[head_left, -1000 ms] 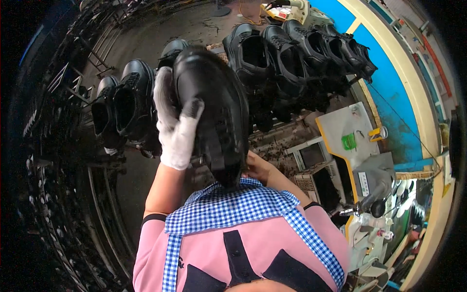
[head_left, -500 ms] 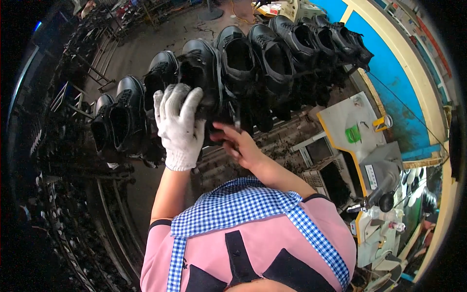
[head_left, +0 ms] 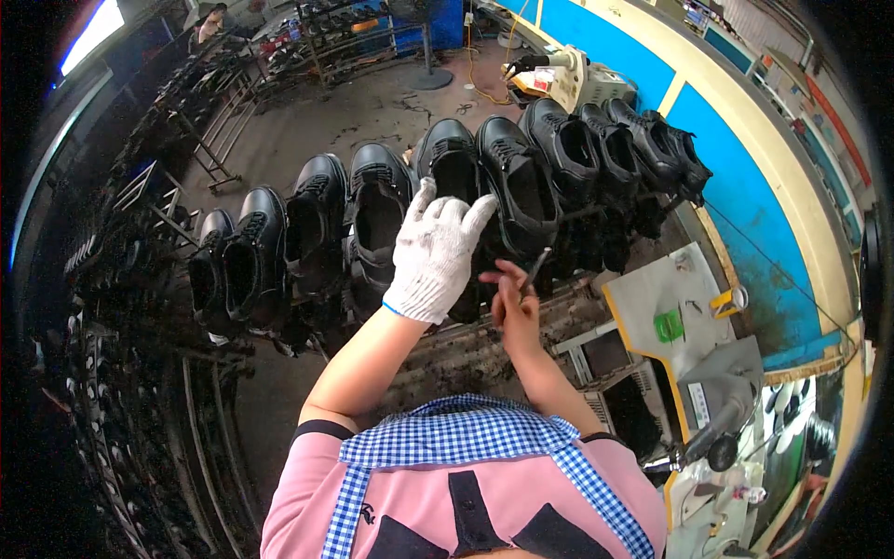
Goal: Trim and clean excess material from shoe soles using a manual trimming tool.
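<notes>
Black lace-up shoes stand side by side in a long row, toes pointing away. My left hand (head_left: 435, 250), in a white knit glove, is at the heel of a middle shoe (head_left: 451, 140), fingers curled over its collar and thumb out to the right. To its right sits another black shoe (head_left: 518, 177). Below that one's heel, my bare right hand (head_left: 515, 303) is closed round a thin grey rod-like tool (head_left: 538, 265), its tip sticking up past the fingers. The tool's exact kind cannot be made out.
A machine table with a yellow edge (head_left: 626, 337) stands at my right, bearing a green object (head_left: 669, 325) and a yellow tape holder (head_left: 729, 303). Dark racks (head_left: 102, 410) line the left. Beyond the row are a fan base (head_left: 426, 78) and a seated person (head_left: 210, 25).
My left hand has shifted right along the row to another shoe. My right hand has moved right too, the tool now plainer to see. The view has tilted up, showing more floor.
</notes>
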`<state>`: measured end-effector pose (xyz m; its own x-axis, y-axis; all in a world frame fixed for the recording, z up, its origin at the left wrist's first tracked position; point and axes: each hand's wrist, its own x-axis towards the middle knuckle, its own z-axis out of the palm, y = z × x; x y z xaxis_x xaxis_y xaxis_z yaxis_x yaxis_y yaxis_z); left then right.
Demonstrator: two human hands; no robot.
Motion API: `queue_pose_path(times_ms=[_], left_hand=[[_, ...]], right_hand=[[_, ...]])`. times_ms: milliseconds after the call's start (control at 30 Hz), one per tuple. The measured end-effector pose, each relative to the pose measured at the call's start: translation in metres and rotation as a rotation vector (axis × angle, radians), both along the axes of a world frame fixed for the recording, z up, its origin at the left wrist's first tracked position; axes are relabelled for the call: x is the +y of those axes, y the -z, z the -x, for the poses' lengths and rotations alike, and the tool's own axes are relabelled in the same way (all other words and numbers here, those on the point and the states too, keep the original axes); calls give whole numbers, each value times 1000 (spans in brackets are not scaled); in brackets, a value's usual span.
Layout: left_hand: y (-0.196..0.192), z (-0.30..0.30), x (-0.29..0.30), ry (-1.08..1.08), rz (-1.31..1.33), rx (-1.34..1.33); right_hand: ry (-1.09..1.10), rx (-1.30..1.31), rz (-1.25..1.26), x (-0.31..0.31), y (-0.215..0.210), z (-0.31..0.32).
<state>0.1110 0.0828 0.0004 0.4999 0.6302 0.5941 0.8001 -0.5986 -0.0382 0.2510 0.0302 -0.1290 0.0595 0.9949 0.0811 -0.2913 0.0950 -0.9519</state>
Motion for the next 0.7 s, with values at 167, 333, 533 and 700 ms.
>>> queue_pose_path(times_ms=[167, 333, 533, 700], left_hand=[[8, -2, -22, 63, 28, -155], [14, 0, -40, 108, 95, -283], [16, -2, -24, 59, 110, -350], [12, -8, -19, -14, 130, -221]], right_hand=[[-355, 480, 222, -4, -1, -2], [-254, 419, 302, -11, 9, -1], [254, -356, -105, 35, 19, -27], [35, -92, 135, 57, -6, -44]])
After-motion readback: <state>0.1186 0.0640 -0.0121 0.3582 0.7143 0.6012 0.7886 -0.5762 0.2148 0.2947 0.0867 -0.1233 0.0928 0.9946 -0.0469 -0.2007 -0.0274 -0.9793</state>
